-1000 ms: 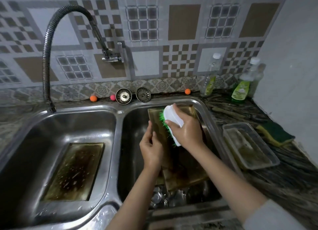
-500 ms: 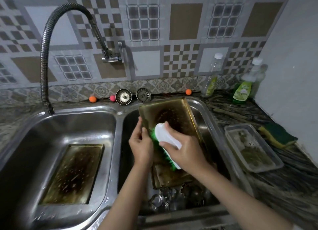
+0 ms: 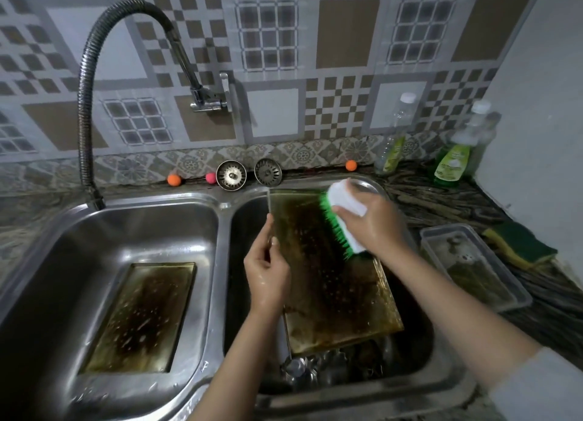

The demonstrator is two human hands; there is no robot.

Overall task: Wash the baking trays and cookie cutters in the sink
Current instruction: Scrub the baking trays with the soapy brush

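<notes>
A greasy, brown-stained baking tray (image 3: 328, 278) leans tilted in the right basin of the steel double sink (image 3: 220, 206). My left hand (image 3: 266, 269) grips the tray's left edge. My right hand (image 3: 372, 222) holds a white scrub brush (image 3: 342, 212) with green bristles, pressed against the tray's upper right part. A second stained baking tray (image 3: 142, 316) lies flat on the floor of the left basin. Shiny metal cookie cutters (image 3: 318, 368) lie in the right basin below the tilted tray, partly hidden by it.
A flexible tap (image 3: 91, 111) arches over the left basin. Two sink strainers (image 3: 249, 173) and small coloured balls sit on the back ledge. On the right counter stand two soap bottles (image 3: 454, 155), a clear plastic container (image 3: 473, 266) and a green-yellow sponge (image 3: 520, 244).
My right hand has swept the brush from the tray's middle up to its upper right part. The tray has tilted and shifted under my left hand's grip.
</notes>
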